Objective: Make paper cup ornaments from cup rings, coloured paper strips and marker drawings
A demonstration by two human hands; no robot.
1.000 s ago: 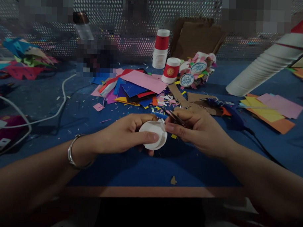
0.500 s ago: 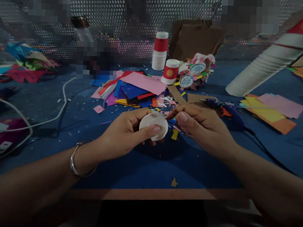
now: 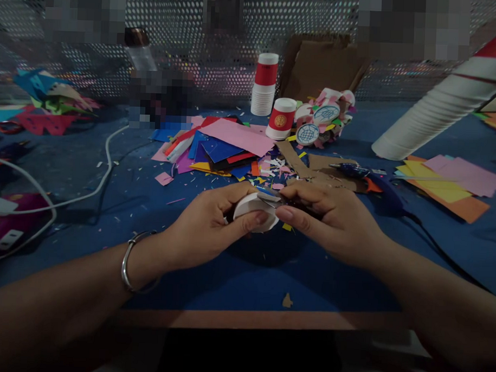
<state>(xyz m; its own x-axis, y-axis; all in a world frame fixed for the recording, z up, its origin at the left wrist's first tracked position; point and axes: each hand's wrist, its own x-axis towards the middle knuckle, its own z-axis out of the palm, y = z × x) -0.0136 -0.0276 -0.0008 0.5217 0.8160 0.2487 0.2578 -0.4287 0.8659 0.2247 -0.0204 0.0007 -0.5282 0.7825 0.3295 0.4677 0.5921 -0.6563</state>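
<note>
My left hand (image 3: 214, 220) grips a small white paper cup base (image 3: 247, 207), thumb across its inside and fingers behind it. A piece of its rim stands up at the top right. Opposite it, my right hand (image 3: 332, 219) is closed around what look like small scissors (image 3: 273, 201), their thin metal blades against the cup base's raised edge. My fingers hide most of the handles. Paper scraps (image 3: 279, 168) in many colours lie just beyond both hands.
Coloured paper sheets (image 3: 233, 136) lie behind my hands. Paper cups (image 3: 263, 83) stand at the back, and a long cup stack (image 3: 433, 108) leans at right. A glue gun (image 3: 378, 190) with a black cord lies right. A white cable (image 3: 105, 175) crosses the left.
My right hand has moved slightly down and the blades now meet the rim of the cup base. The cup base has tilted in my left hand and shifted a little right.
</note>
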